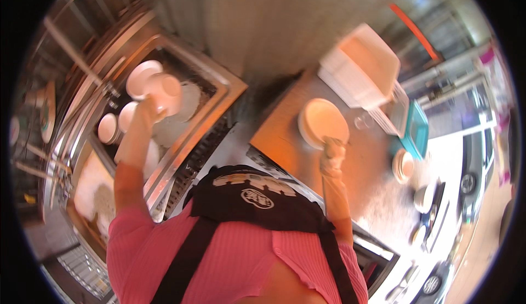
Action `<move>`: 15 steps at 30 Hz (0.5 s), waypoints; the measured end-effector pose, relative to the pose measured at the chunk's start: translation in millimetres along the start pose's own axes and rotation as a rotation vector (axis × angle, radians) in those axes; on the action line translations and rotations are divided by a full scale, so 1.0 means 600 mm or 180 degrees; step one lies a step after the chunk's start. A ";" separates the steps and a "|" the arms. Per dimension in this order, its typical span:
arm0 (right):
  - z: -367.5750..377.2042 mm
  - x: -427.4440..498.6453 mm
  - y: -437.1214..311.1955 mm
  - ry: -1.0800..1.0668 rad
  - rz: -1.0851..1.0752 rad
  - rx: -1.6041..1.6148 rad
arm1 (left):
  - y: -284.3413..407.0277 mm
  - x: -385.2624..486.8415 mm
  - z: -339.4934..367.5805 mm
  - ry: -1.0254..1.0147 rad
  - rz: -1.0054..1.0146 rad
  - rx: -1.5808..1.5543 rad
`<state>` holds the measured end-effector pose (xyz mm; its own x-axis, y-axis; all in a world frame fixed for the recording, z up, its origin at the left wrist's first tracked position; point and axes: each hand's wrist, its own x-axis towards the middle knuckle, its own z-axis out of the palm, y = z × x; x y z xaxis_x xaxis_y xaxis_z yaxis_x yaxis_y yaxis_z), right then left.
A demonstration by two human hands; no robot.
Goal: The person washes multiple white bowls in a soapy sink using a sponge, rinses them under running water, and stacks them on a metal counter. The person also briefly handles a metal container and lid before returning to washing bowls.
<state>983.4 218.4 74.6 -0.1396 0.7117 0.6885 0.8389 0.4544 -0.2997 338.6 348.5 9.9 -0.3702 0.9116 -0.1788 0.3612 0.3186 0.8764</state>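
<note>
On the left, my left hand [153, 109] wears a pale glove and grips a white bowl [167, 90], tilted with its base showing, above a metal sink basin [213, 74]. Beside it in the basin is another white bowl [141, 76]; further bowls and cups, one a white cup [108, 128], stand at its near left side. On the right, my right hand [333, 150], also gloved, is closed on the rim of a round pale bowl [324, 119], perhaps one of a stack, at the worktop [287, 127]. Whether that bowl rests on the worktop cannot be told.
White plastic bins [353, 78] stand at the worktop's back, beside a teal basket [417, 129]. Stacked bowls [403, 165] and a white bowl [423, 199] lie further right. A tap [109, 92] reaches over the sink's left edge. A second basin [92, 180] adjoins it.
</note>
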 end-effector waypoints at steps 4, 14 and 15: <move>-0.014 -0.011 -0.010 -0.0446 0.0463 -0.0302 | 0.194 -0.135 0.065 -0.0270 -0.0128 -0.0354; -0.021 -0.040 -0.039 0.0163 0.2693 -0.0030 | 0.367 -0.311 0.541 -0.1504 0.4615 0.0729; -0.021 -0.042 -0.037 0.0435 0.3136 0.0741 | 0.364 -0.318 0.569 -0.1419 0.4845 0.0741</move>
<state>975.1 183.7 72.0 0.6308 0.7647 0.1316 0.4232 -0.1969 -0.8844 780.2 333.0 82.8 0.6914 0.3887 0.6090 0.2748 -0.9211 0.2759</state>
